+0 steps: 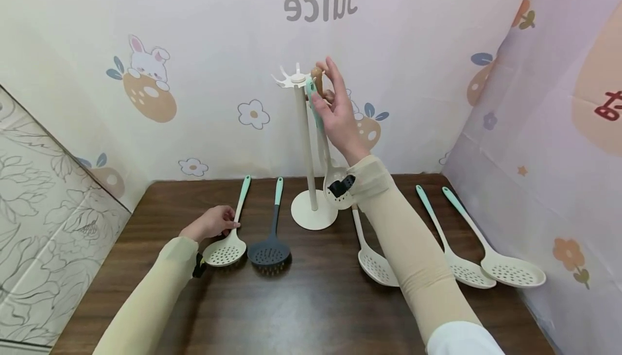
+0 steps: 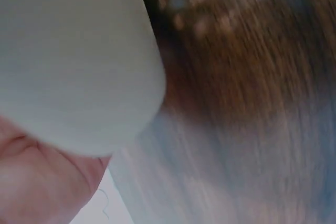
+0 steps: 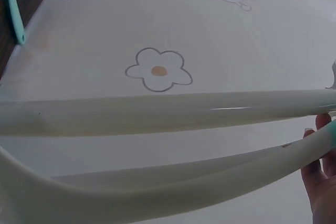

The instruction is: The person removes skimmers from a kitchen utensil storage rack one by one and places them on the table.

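Your left hand point(image 1: 210, 224) pinches the pale skimmer point(image 1: 224, 252) at its neck | white stand point(image 1: 306, 144), centre | mint-handled spoon point(image 1: 323, 134), near-upright beside it, your right hand point(image 1: 340, 114) clamped on its handle; best check 1 hook point(image 1: 281, 81) bears it before loosening

Bright, diffuse light washes the pale wall point(image 1: 214, 31) in the sharp head view, while the glossy table point(image 1: 233, 312) carries a milky glare patch near its middle and soft shadows beneath the dark skimmer point(image 1: 269, 249) and beside the left sleeve point(image 1: 153, 295). The left wrist view is dim and badly blurred, its close white skimmer point(image 2: 79, 66) featureless and the wood hazed by reflection. Greyish and muted, the right wrist view shows a thin highlight on the pole point(image 3: 157, 116).
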{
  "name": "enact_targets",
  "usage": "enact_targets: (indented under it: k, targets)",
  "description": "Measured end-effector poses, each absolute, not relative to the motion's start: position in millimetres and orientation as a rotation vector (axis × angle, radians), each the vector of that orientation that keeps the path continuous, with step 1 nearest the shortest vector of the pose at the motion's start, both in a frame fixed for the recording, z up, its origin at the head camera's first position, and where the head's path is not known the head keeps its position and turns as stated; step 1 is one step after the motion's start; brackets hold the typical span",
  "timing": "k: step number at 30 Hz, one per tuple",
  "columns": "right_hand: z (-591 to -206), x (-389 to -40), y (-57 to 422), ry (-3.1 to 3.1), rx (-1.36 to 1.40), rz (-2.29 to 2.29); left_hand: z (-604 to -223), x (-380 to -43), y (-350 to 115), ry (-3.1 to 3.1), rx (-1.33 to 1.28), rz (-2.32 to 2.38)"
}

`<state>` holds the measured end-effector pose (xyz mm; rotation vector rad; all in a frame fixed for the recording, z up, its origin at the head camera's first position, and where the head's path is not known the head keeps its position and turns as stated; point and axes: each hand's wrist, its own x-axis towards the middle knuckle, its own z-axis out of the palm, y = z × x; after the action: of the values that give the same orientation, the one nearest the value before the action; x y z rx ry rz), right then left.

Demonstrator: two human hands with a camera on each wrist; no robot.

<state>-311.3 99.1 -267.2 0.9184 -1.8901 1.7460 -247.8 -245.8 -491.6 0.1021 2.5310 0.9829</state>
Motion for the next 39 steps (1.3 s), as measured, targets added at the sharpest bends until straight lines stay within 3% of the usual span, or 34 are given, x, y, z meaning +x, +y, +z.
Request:
enact_targets:
  k: [10, 23, 32, 39]
  targets:
    - [-264.8, -316.9, 101.2, -1.948, 0.855, 2.026, -478.6, -247.0, -240.7, 2.528, 0.148, 0.706]
    - [-253.0, -331.9, 104.8, -1.836, 0.997, 2.523, -476.9, -256.2, -241.1, 2.444, 0.084, 0.736]
    - [-247.0, -337.9, 107.7, -1.864, 1.149, 2.612, -474.2, -260.1, -239.4, 2.431, 0.098, 0.695]
    - [-242.5, -336.6, 106.7, -1.908, 1.108, 2.556, -471.7, -265.8, -234.3, 2.421, 0.085, 0.672]
